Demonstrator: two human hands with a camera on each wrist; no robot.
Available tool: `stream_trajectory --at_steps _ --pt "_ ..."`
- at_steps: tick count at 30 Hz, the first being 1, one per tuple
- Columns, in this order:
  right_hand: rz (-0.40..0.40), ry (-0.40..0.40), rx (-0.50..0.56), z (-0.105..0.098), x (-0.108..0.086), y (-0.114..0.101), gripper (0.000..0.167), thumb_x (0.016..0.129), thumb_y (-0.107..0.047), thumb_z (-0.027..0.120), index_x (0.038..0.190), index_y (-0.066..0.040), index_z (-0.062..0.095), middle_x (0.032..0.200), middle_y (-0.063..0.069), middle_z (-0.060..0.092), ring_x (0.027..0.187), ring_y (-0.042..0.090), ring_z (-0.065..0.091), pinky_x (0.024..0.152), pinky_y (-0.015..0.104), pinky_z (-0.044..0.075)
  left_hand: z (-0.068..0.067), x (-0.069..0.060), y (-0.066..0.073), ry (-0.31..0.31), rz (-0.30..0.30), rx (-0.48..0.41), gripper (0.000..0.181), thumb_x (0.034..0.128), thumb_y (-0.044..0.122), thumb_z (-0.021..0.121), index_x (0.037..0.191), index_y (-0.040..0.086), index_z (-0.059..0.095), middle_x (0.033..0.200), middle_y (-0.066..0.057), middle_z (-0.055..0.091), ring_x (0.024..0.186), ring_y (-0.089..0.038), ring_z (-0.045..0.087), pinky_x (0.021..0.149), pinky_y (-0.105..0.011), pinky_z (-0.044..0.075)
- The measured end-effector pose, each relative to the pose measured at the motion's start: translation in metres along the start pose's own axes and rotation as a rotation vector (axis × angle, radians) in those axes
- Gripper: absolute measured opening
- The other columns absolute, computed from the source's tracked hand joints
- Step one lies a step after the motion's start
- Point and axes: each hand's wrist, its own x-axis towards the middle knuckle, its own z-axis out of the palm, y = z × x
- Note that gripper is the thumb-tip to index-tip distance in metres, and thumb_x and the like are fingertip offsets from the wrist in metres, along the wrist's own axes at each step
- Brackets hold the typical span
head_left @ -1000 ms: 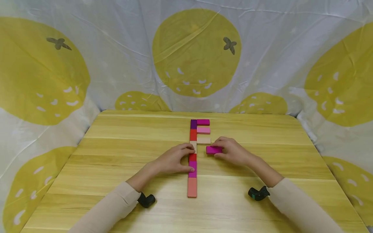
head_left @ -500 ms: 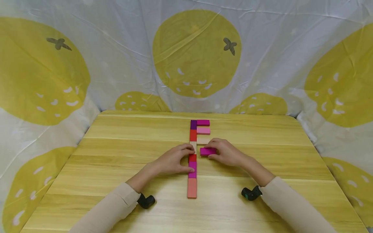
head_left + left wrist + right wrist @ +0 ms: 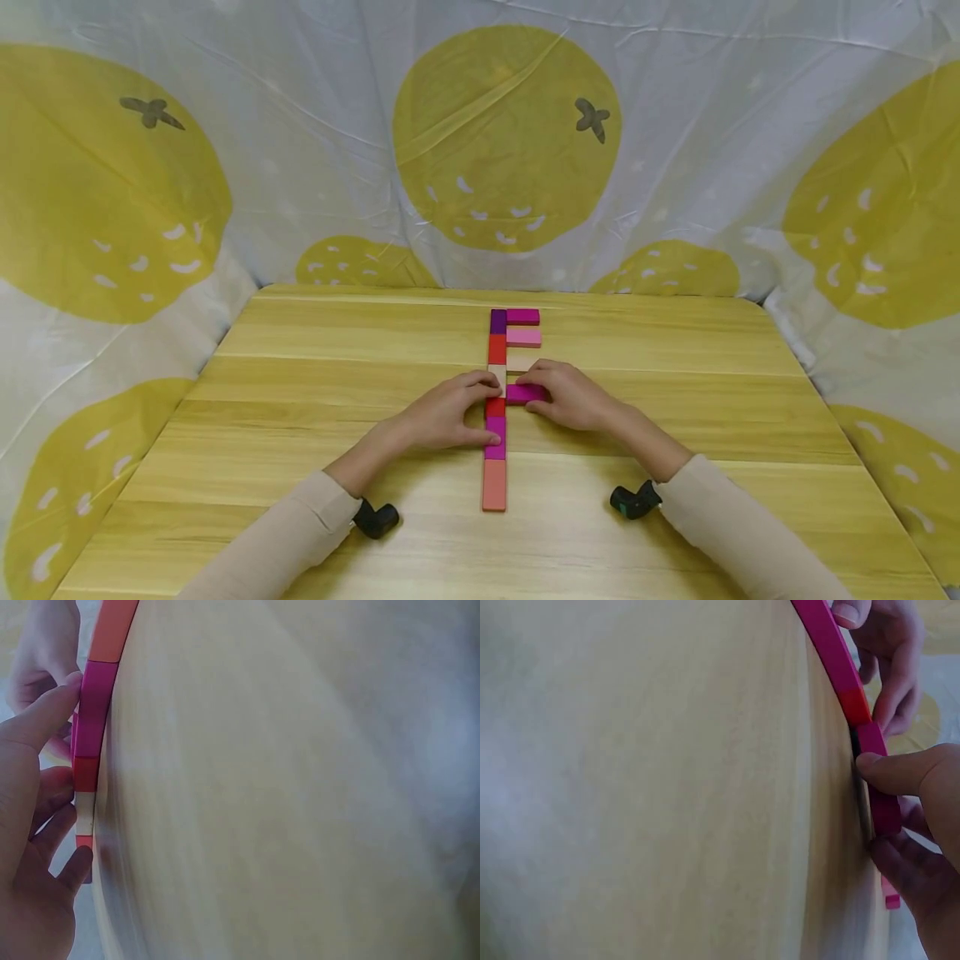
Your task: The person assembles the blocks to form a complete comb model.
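Note:
Colored blocks form a column down the table's middle in the head view: purple (image 3: 498, 322), red (image 3: 497, 349), beige (image 3: 495, 377), red (image 3: 495, 407), magenta (image 3: 495, 452) and salmon (image 3: 494, 485). My left hand (image 3: 442, 410) rests on it from the left, thumb on the magenta block, fingertips at the beige one. From the right, my right hand (image 3: 573, 397) pinches another magenta block (image 3: 523, 394) between thumb and fingers. Its left end meets the column beside the lower red block. The right wrist view shows this held block (image 3: 885, 811) lying along the column's end.
Three side blocks reach right from the column: magenta (image 3: 522, 317), pink (image 3: 523, 337) and a beige one (image 3: 519, 365) partly behind my right fingers. The wooden table (image 3: 300, 350) ends before a curtain (image 3: 337, 125) with yellow fruit prints.
My right hand has slid left with the magenta block, closing the gap until the block meets the column. My left hand stays in place on the column.

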Motion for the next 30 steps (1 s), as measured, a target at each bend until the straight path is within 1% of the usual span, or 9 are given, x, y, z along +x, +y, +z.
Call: stream_trajectory --at_steps 8,15,21,26,30 --pt "0.013 0.000 -0.020 0.0033 0.0005 0.0006 0.034 0.096 -0.019 0.077 0.127 -0.004 0.072 0.116 0.005 0.068 0.105 0.018 0.063 0.094 0.037 0.054 -0.0017 -0.0010 0.0028 0.001 -0.004 -0.014 0.071 0.0884 0.046 0.082 0.141 0.002 0.062 0.146 -0.002 0.051 0.136 -0.015 0.046 0.116 -0.030 0.034" --pt "0.003 0.031 -0.037 0.0039 0.0010 -0.0013 0.033 0.096 -0.017 0.077 0.125 -0.003 0.073 0.115 0.006 0.068 0.104 0.020 0.064 0.093 0.038 0.054 -0.0018 -0.0008 0.0035 0.006 -0.005 -0.018 0.070 0.0883 0.045 0.082 0.140 0.002 0.062 0.145 -0.002 0.051 0.135 -0.015 0.047 0.116 -0.031 0.035" --pt "0.024 0.040 -0.036 0.0052 0.0004 -0.0015 0.033 0.095 -0.019 0.078 0.124 -0.004 0.073 0.114 0.005 0.069 0.103 0.019 0.064 0.093 0.037 0.054 -0.0013 -0.0009 0.0034 0.006 -0.010 -0.017 0.070 0.0882 0.045 0.082 0.140 0.002 0.062 0.145 -0.001 0.051 0.136 -0.015 0.047 0.116 -0.031 0.034" --pt "0.050 0.046 -0.033 0.0022 -0.0029 -0.0010 0.036 0.094 -0.021 0.079 0.126 -0.004 0.073 0.117 0.006 0.069 0.108 0.022 0.064 0.098 0.041 0.053 -0.0017 -0.0006 0.0038 0.006 -0.009 -0.015 0.070 0.0882 0.046 0.082 0.140 0.003 0.062 0.146 -0.001 0.051 0.137 -0.016 0.046 0.117 -0.031 0.034" --pt "0.078 0.055 -0.030 0.0000 -0.0048 0.0004 0.035 0.094 -0.021 0.080 0.123 -0.004 0.074 0.116 0.005 0.069 0.108 0.022 0.065 0.099 0.041 0.052 -0.0013 -0.0003 0.0027 0.004 -0.013 -0.007 0.071 0.0881 0.046 0.082 0.141 0.003 0.062 0.146 -0.001 0.051 0.137 -0.016 0.046 0.117 -0.030 0.033"
